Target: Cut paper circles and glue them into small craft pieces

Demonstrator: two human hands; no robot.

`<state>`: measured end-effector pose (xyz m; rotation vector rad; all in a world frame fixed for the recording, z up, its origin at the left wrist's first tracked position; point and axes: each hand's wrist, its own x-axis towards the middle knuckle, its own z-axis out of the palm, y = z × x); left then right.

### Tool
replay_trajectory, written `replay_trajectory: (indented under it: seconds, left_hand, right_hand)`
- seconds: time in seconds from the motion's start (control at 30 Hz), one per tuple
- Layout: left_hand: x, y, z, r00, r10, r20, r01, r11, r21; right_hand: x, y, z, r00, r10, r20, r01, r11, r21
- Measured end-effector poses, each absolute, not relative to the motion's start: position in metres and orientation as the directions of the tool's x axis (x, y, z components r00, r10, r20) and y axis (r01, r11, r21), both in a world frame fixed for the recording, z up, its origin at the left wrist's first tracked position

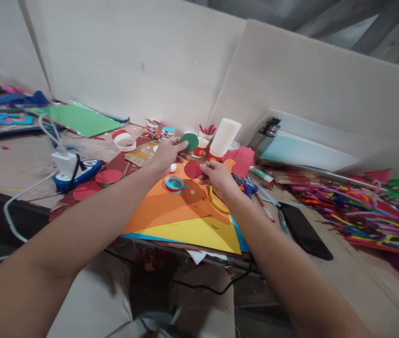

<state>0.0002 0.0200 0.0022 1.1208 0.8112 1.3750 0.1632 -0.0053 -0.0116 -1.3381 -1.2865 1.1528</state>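
My left hand (pixel 166 155) pinches a green paper circle (pixel 189 142) and holds it up above the table. My right hand (pixel 217 178) pinches a red paper circle (pixel 193 169) just below and to the right of the green one. Both hands hover over a stack of orange (pixel 171 202), yellow (pixel 199 232) and blue paper sheets. A cut cup ring with a teal inside (pixel 174 184) lies on the orange sheet under my hands. A yellow-handled tool (pixel 217 203) lies by my right wrist.
A stack of white paper cups (pixel 225 136) stands behind the hands, small decorated cups (pixel 160 130) to its left. Red paper circles (pixel 108 177) and a blue glue gun (pixel 80 173) lie left. A black phone (pixel 305 230) and several coloured pipe cleaners (pixel 361 213) lie right. Green sheet (pixel 80 119) far left.
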Motion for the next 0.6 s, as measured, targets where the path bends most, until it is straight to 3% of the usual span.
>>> replay_trajectory:
  seconds: [0.1, 0.2, 0.43, 0.6]
  left_hand:
    - [0.006, 0.016, -0.001, 0.230, 0.960, 0.158, -0.301, -0.084, 0.950]
    - [0.013, 0.012, -0.007, 0.339, 0.931, 0.136, -0.195, -0.072, 0.978]
    - [0.018, 0.005, -0.011, 0.322, 0.941, 0.107, -0.037, -0.100, 0.994]
    - [0.005, 0.010, -0.002, 0.290, 0.950, 0.111, 0.047, -0.130, 0.990]
  right_hand:
    - [0.177, -0.008, -0.012, 0.190, 0.979, 0.074, -0.005, 0.077, -0.997]
    - [0.184, -0.010, -0.015, 0.229, 0.960, 0.160, -0.032, 0.172, -0.985]
    - [0.182, -0.015, -0.017, 0.140, 0.959, 0.248, 0.025, 0.247, -0.969]
    - [0.191, -0.012, -0.016, 0.204, 0.956, 0.211, 0.225, 0.164, -0.960]
